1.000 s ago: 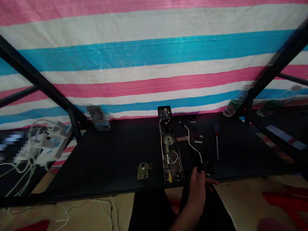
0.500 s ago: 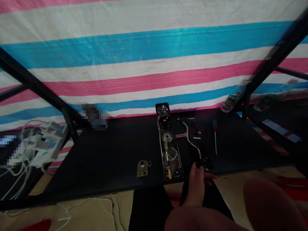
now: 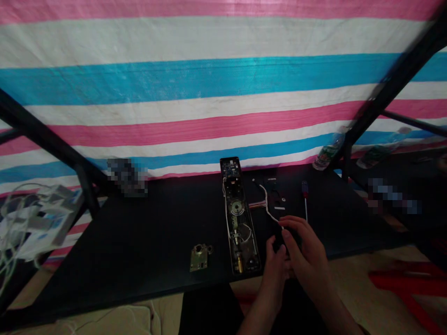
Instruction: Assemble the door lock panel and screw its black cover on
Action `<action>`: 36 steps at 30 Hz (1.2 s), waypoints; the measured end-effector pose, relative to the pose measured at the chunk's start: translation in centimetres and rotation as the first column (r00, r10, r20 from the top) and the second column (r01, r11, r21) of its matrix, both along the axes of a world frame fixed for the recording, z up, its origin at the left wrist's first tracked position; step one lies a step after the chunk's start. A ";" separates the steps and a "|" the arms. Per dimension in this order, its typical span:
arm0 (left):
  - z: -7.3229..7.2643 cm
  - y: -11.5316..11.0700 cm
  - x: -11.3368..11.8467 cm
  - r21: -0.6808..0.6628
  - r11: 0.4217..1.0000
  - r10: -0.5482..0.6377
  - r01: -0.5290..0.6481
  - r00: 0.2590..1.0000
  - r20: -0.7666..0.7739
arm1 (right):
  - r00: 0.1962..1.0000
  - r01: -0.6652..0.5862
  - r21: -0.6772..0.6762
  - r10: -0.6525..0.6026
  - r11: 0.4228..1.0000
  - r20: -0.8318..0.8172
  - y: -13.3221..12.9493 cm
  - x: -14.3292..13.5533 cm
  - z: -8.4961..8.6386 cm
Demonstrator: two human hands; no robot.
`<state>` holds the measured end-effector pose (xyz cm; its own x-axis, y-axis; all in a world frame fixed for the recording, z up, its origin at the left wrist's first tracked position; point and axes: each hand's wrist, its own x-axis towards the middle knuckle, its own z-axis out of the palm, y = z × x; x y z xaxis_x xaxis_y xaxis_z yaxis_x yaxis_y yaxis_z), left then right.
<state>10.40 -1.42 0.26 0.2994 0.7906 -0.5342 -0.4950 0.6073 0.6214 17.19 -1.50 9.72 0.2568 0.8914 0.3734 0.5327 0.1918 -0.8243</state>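
Note:
My left hand (image 3: 275, 267) and my right hand (image 3: 309, 249) are close together at the table's front edge, fingers curled around a small black part (image 3: 279, 240) that they mostly cover. From this part a white cable (image 3: 268, 207) runs up and away across the tabletop. Just left of my hands lies a long, opened black lock housing (image 3: 236, 207), showing a circuit board, wires and a brass cylinder. Farther left is a flat brass-coloured metal plate (image 3: 199, 258). Beyond my right hand lies a screwdriver (image 3: 305, 190) with a dark red and blue handle.
Small loose pieces, among them a white strip (image 3: 279, 208), lie behind my hands on the black table (image 3: 153, 237). A plastic bottle (image 3: 324, 156) leans near the right frame post. White cables and boxes (image 3: 52, 209) are heaped at the left. Striped sheeting (image 3: 209, 83) hangs behind.
My right hand has come in from the lower right to join the left at the black part. The view has shifted slightly, and the hands now cover that part.

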 end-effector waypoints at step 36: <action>23.6 3.2 -15.3 0.848 0.475 -0.026 0.237 0.966 -0.255 | 0.949 0.110 0.008 -0.107 0.994 0.298 3.3 4.0 -9.0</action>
